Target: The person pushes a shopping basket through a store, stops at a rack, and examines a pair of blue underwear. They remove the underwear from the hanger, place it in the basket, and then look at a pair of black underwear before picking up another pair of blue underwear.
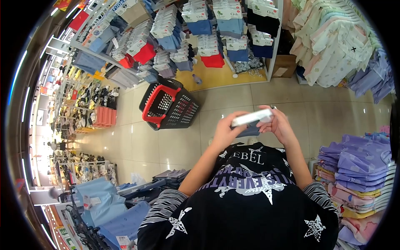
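In front of my chest I hold a packaged blue-grey garment (249,131) with a white header card (252,118). The card is smeared by motion, so its print cannot be read. My left hand (226,131) pinches the card's left end, thumb below it and fingers behind. At the other end my right hand (278,126) grips the card's right side, with some fingers curled beneath it. The folded fabric hangs below the card, partly hidden between my hands. It resembles the carded garments (229,24) hanging on the rack ahead.
A black shopping basket (181,109) with a red handle stands on the tiled floor (227,98) ahead to the left. Nightwear (339,52) hangs at the upper right. Folded purple clothes (361,160) are stacked at my right; blue garments (100,200) lie at my left.
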`<state>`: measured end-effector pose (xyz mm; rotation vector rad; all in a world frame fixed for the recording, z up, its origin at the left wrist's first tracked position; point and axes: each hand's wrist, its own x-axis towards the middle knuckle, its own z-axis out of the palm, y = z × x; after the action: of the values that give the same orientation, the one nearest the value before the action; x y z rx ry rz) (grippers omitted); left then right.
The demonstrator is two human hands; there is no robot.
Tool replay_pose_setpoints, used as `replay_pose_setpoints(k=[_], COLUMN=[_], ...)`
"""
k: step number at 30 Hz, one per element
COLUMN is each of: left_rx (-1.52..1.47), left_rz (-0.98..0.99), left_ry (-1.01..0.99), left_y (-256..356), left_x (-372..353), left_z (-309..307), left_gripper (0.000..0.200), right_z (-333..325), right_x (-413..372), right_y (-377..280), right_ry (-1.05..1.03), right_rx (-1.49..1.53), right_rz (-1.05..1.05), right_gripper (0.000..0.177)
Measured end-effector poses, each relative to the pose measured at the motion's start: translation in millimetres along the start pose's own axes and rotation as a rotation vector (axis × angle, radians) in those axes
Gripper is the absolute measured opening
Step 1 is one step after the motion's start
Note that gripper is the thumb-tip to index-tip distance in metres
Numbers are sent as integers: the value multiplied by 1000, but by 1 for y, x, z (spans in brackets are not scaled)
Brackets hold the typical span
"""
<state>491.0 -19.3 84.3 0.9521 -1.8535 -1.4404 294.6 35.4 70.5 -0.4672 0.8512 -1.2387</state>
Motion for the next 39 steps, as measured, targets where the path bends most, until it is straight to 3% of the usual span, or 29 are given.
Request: replay_pose_setpoints(k=[2, 4, 6, 9, 16, 22, 26, 29, 37, 39], left_rx=[-110, -310, -386, -514, -732, -608, -615, -606, -678, -675], left_rz=[-50, -41, -85, -167, -273, -210, -233, -122, -118, -163], left_ry=[174, 271, 290, 323, 397, 322, 380, 409, 540, 545], left_y=[-25, -29, -29, -25, -23, -15, -21, -21, -15, -13], left_x=[-1, 0, -2, -7, -16, -21, -22, -26, -14, -8], left_z=[-1, 0, 0, -1, -6, -3, -7, -9, -7, -8], left_gripper=[27, 29, 28, 27, 28, 35, 32, 22, 20, 20], right_z=[-3, -1, -2, -5, 0, 1, -1, 1, -9, -9], right_x=[2, 1, 3, 5, 15, 23, 31, 35, 54, 55], right_y=[4, 2, 7, 12, 19, 21, 20, 20, 22, 16], right_ry=[5, -10, -18, -23, -132, -70, -105, -149, -231, -264], right_rx=[-126, -117, -295, -294, -619, -511, -496, -474, -522, -715], right_rz=[-14, 16, -13, 24, -10, -36, -88, -99, -140, -360], right_gripper=[40, 37, 27, 18, 12, 19, 22, 22, 24, 30])
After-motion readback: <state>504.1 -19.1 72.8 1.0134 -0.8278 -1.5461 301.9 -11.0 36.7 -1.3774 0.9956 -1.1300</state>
